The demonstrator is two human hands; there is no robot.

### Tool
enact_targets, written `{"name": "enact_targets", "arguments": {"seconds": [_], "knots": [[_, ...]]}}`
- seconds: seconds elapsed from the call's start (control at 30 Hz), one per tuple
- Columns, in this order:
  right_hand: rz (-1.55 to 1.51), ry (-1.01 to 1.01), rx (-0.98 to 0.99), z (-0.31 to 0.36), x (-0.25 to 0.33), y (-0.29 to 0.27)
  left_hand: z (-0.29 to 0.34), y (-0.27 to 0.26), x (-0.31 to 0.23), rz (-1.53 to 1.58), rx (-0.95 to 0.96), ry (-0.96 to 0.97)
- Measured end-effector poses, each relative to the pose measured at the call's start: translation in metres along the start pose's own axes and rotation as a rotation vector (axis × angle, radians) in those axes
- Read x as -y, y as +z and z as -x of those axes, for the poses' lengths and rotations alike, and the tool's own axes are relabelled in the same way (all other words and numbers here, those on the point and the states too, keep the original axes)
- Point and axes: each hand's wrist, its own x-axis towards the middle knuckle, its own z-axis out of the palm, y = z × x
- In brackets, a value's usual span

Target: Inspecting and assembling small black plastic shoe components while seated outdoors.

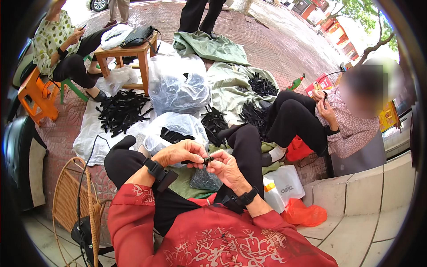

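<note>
Above my lap, my left hand [187,152] and my right hand [226,169] meet, the fingertips of both pinching a small black strip-like piece [207,159]. Its exact kind is too small to make out. Just beyond the hands, an opened clear plastic bag [162,121] holds black strips [174,135]. A dark, partly hidden clear bag [205,181] lies between my legs, under the hands. Loose black strips [122,112] form a heap on white sheeting at the left. More strips [213,122] are piled right of the opened bag.
A large clear bag [179,89] stands beyond, next to a wooden stool [126,52] bearing a black handbag [137,35]. Co-workers sit at the left [58,44] and right [351,111]. A wicker chair [71,191] is at my left; a white bag [284,187] and red bag [304,212] at my right.
</note>
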Motion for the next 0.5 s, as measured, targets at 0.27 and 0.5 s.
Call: {"name": "enact_targets", "arguments": {"seconds": [0.27,0.5], "knots": [[0.015,0.025,0.009,-0.0017,-0.0016,0.0006,0.0048,-0.0008,0.0018,0.012,-0.008,-0.002],[0.044,0.037,0.002,-0.0014,-0.0040,0.0030,0.0080,-0.0003,0.0058,0.011,-0.012,-0.005]]}}
